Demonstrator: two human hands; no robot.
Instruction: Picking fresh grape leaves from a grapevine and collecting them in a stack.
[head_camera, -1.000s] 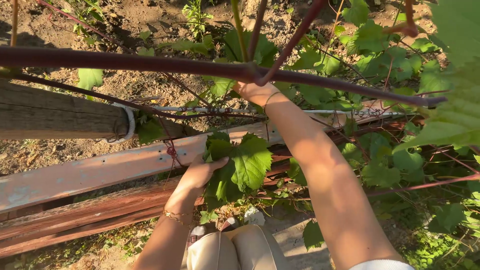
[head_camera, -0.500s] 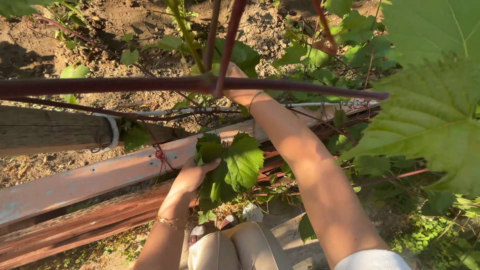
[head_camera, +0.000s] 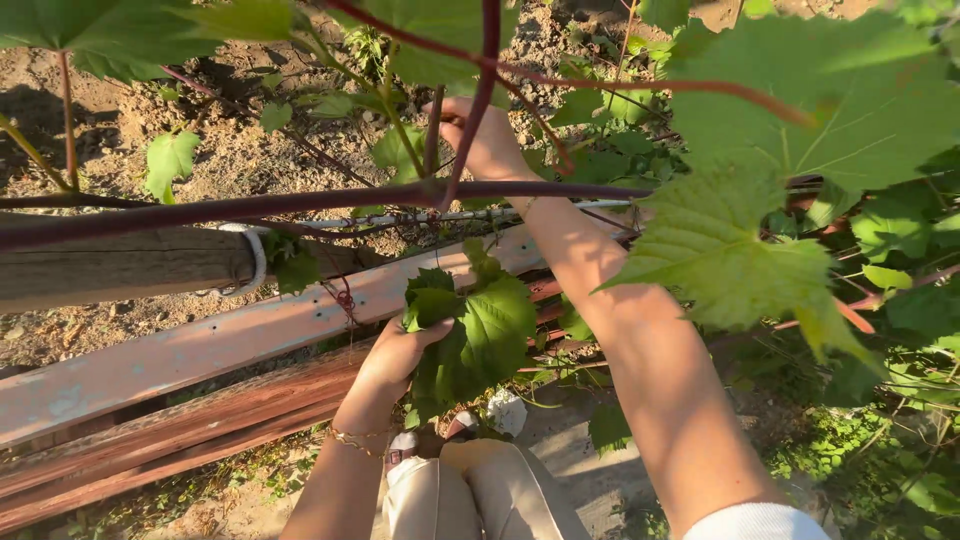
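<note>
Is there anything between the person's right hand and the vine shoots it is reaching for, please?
Nothing visible separates them: the right hand already touches the upright reddish shoots. From the camera, a thick horizontal cane and a large leaf cross in front of the forearm. The left hand holds a bunch of leaves.

A single head-worn camera looks steeply down from the person's own head, through reddish-purple woody vine canes (head_camera: 300, 203) that cross close before the lens. Large green lobed vine leaves (head_camera: 720, 240) crowd the right side, very near and partly blurred. Below lie weathered pale wooden planks (head_camera: 180, 345) and dry brown soil (head_camera: 230, 150); the wearer's beige-clad knees (head_camera: 480, 495) sit at the bottom edge.
</note>
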